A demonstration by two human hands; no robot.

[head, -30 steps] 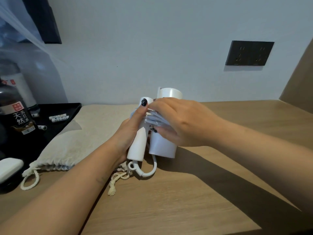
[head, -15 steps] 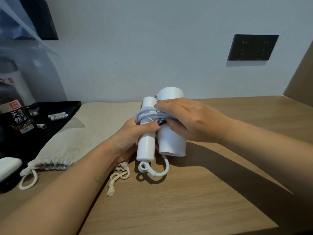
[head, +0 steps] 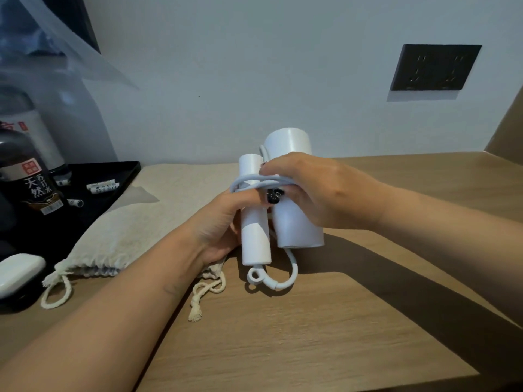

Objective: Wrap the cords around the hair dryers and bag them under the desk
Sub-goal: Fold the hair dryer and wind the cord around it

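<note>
A white hair dryer [head: 297, 219] lies folded over the wooden desk [head: 325, 321], its handle beside its barrel. Its white cord [head: 249, 183] is wound in several turns around both parts, and a loose loop of it [head: 285, 274] curls below the handle's end. My left hand [head: 223, 224] grips the handle from the left, thumb across it. My right hand [head: 317, 190] wraps over the barrel and the cord turns, fingers curled on them. A beige drawstring bag [head: 135, 219] lies flat on the desk just left of the dryer.
A black tray [head: 113, 176] at the left holds small white sachets and dark bottles [head: 31, 176]. A white case [head: 19, 268] sits at the left edge. A dark wall socket [head: 434, 67] is on the wall at right. The bag's drawstrings [head: 206, 292] trail under my left wrist.
My left thumb has come down from the handle's top to lie across it under the cord turns. My right hand has shifted along the barrel, and the cord turns now show uncovered.
</note>
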